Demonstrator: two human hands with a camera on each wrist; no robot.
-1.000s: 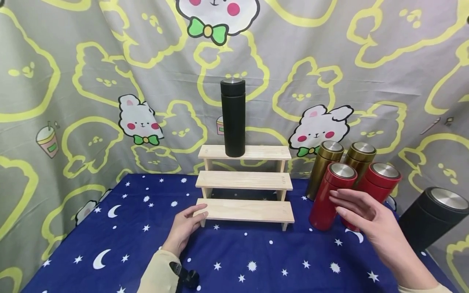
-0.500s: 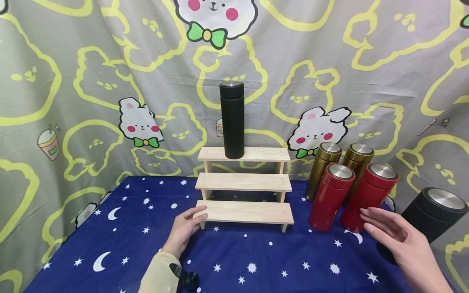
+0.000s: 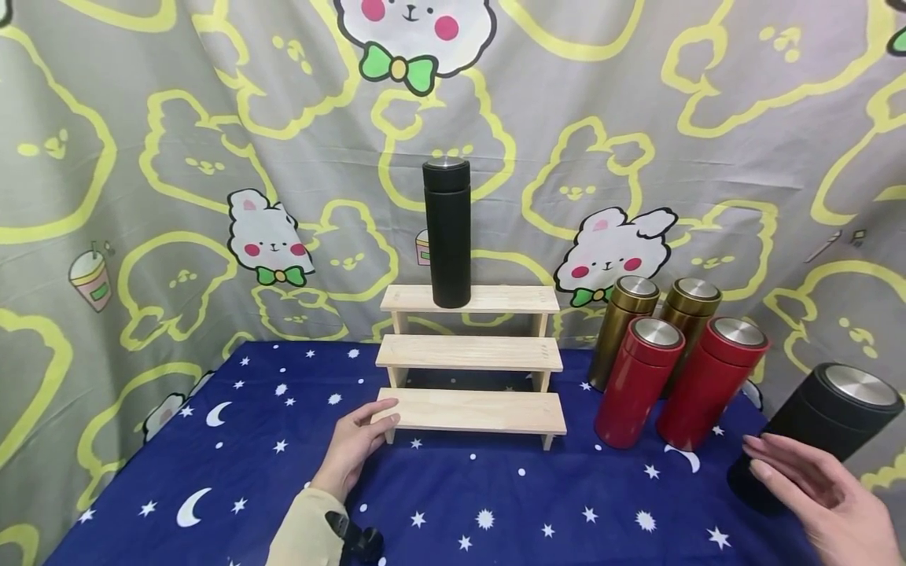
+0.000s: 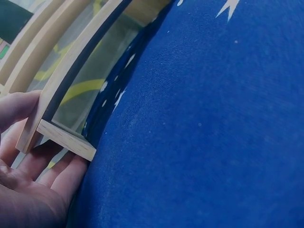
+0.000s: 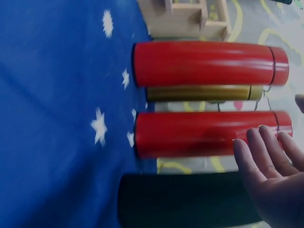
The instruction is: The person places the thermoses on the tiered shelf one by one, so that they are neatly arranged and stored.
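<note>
head view: l hand (image 3: 355,446) grips the left end of the pale wooden three-step stand (image 3: 470,410), thumb on top. r hand (image 3: 831,497), fingers loosely extended, gripping nothing, is by the black cylindrical silver-topped flask (image 3: 814,420), far rt, near two glossy red cylindrical flasks (image 3: 640,387); can't tell from here if it's touching.

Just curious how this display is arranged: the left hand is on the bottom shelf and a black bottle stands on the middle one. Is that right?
Not quite: that black bottle stands on the top shelf, not the middle one, as the head view shows. The left hand is indeed on the bottom shelf.
</note>
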